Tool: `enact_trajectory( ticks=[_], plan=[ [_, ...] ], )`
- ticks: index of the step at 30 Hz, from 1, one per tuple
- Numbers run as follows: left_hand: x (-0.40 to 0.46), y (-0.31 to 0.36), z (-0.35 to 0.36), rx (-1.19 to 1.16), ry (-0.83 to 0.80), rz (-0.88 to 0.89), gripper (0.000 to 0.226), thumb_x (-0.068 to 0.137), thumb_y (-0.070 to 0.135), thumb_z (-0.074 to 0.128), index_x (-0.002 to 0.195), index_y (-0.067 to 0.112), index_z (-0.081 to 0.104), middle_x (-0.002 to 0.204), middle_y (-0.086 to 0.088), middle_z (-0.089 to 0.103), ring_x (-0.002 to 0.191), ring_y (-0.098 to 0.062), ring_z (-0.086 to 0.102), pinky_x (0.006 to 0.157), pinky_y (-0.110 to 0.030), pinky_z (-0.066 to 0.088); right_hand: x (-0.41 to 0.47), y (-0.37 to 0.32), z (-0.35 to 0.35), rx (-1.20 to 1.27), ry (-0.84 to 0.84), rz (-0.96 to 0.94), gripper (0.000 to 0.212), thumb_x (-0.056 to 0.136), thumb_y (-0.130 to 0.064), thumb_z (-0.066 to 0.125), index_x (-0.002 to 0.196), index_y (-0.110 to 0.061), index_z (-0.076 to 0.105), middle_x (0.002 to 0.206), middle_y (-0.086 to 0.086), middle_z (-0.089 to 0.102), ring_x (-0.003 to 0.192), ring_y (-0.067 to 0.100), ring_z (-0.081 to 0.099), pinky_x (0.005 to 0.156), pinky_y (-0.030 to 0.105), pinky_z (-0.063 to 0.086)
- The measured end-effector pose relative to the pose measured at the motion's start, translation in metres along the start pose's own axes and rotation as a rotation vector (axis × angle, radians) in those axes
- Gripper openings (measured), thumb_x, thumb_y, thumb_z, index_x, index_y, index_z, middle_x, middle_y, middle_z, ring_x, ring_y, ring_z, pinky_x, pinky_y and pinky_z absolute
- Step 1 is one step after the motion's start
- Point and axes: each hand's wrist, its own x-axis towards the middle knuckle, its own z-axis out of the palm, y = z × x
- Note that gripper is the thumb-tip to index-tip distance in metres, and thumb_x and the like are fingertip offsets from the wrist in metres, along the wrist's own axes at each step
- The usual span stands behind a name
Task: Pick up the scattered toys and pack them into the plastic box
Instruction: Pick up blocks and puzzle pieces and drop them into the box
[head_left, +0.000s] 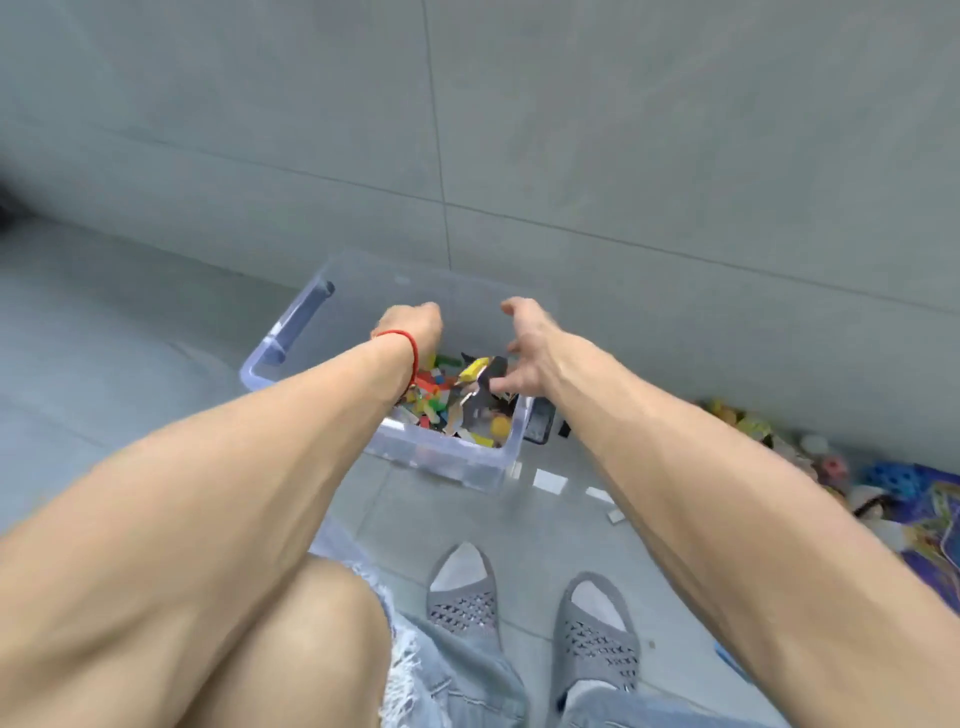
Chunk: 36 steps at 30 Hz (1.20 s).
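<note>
Over the plastic box (291, 332) is where I've got both hands right now. It's a clear tub sitting on the gray tile floor (130, 415) against the wall, with a heap of colorful toys (447, 395) already piled inside. My right hand (524, 348) hangs above the pile with fingers spread and loosely bent, nothing in it that I can see, so it looks like a drop-off. My left hand (415, 325), the one with the red string bracelet (402, 348), is curled over above the middle of the box, but I honestly can't tell if it's holding a piece or just balled up, since the fingers point away from the camera.

If anything is in there, I'd say let go low and centered over the heap so stuff doesn't bounce out over the rim, then swing right for the next load. There's a bunch of leftover toys (831, 467) along the wall on that side, plus a few flat white pieces (550, 479) just beside the box's near corner.

Hard to read: the pile is blurry, so I can't name single pieces, and the right-hand clutter runs off frame behind my forearm.
</note>
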Motion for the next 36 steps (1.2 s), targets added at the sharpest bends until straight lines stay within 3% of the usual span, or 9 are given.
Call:
enact_trajectory(
  ticks=[2, 4, 10, 14, 17, 22, 25, 33, 36],
  plan=[
    [-0.011, 0.006, -0.004, -0.010, 0.009, 0.012, 0.045, 0.092, 0.028, 0.043, 0.124, 0.000, 0.059, 0.130, -0.020, 0.060, 0.118, -0.039, 0.057, 0.102, -0.042, 0.047, -0.004, -0.001, -0.001, 0.012, -0.018, 0.000, 0.064, 0.095, -0.045, 0.054, 0.150, -0.019, 0.034, 0.160, 0.012, 0.025, 0.141, 0.052, 0.030, 0.084, 0.071, 0.047],
    [-0.022, 0.013, -0.002, -0.019, 0.016, 0.025, 0.044, 0.094, 0.027, 0.044, 0.126, 0.000, 0.058, 0.131, -0.018, 0.060, 0.120, -0.037, 0.056, 0.102, -0.039, 0.046, -0.021, -0.009, -0.013, -0.016, -0.124, 0.004, 0.077, 0.095, -0.051, 0.051, 0.157, -0.014, 0.025, 0.163, 0.028, 0.014, 0.147, 0.055, 0.017, 0.107, 0.070, 0.034],
    [-0.088, 0.057, 0.021, -0.054, -0.053, 0.171, 0.035, 0.089, 0.019, 0.050, 0.120, 0.005, 0.061, 0.127, -0.014, 0.062, 0.117, -0.034, 0.057, 0.096, -0.031, 0.044, -0.126, -0.034, -0.095, -0.158, -0.037, -0.182, 0.057, 0.100, -0.053, 0.045, 0.135, -0.009, 0.054, 0.144, 0.028, 0.045, 0.123, 0.046, 0.056, 0.105, 0.055, 0.047],
    [-0.127, 0.053, 0.040, -0.117, -0.203, 0.311, 0.021, 0.082, 0.016, 0.052, 0.096, 0.014, 0.068, 0.100, -0.008, 0.069, 0.098, -0.030, 0.061, 0.092, -0.037, 0.054, -0.203, -0.001, -0.157, -0.349, 0.136, -0.253, 0.046, 0.102, -0.047, 0.049, 0.127, -0.011, 0.062, 0.129, 0.021, 0.062, 0.113, 0.037, 0.066, 0.101, 0.053, 0.051],
    [-0.129, -0.004, 0.049, -0.058, -0.211, 0.373, 0.022, 0.082, 0.017, 0.053, 0.093, 0.018, 0.072, 0.097, -0.002, 0.071, 0.097, -0.023, 0.063, 0.090, -0.027, 0.051, -0.234, 0.038, -0.181, -0.459, 0.200, -0.232, 0.043, 0.101, -0.045, 0.052, 0.121, -0.010, 0.068, 0.120, 0.017, 0.070, 0.107, 0.034, 0.071, 0.099, 0.052, 0.053],
    [-0.097, -0.125, 0.053, -0.028, -0.220, 0.153, 0.017, 0.084, 0.016, 0.055, 0.084, 0.019, 0.072, 0.091, -0.008, 0.073, 0.089, -0.032, 0.068, 0.084, -0.041, 0.059, -0.193, 0.063, -0.157, -0.539, 0.193, -0.169, 0.039, 0.100, -0.043, 0.054, 0.114, -0.011, 0.071, 0.119, 0.015, 0.071, 0.105, 0.031, 0.072, 0.087, 0.041, 0.057],
    [-0.076, -0.194, 0.050, 0.036, -0.189, 0.053, 0.013, 0.083, 0.015, 0.059, 0.075, 0.022, 0.066, 0.094, -0.011, 0.074, 0.095, -0.033, 0.068, 0.088, -0.042, 0.057, -0.160, 0.060, -0.124, -0.620, 0.123, -0.156, 0.037, 0.100, -0.042, 0.056, 0.115, -0.013, 0.071, 0.122, 0.015, 0.070, 0.109, 0.032, 0.070, 0.094, 0.047, 0.057],
    [-0.033, -0.302, 0.041, 0.308, -0.043, -0.029, 0.038, 0.085, 0.004, 0.055, 0.120, 0.016, 0.065, 0.125, -0.010, 0.062, 0.116, -0.030, 0.057, 0.097, -0.034, 0.046, -0.123, 0.045, -0.036, -1.399, -0.202, -0.145, 0.030, 0.096, -0.047, 0.058, 0.118, -0.029, 0.068, 0.114, -0.005, 0.071, 0.098, 0.015, 0.072, 0.087, 0.039, 0.061],
    [-0.003, -0.315, 0.034, 0.400, -0.031, 0.066, 0.048, 0.086, 0.002, 0.054, 0.134, 0.013, 0.057, 0.137, -0.012, 0.055, 0.123, -0.032, 0.053, 0.101, -0.036, 0.042, -0.109, 0.047, 0.009, -1.780, -0.286, -0.241, 0.034, 0.099, -0.045, 0.050, 0.129, -0.034, 0.060, 0.130, -0.009, 0.061, 0.113, 0.016, 0.062, 0.098, 0.043, 0.054]
  ],
)
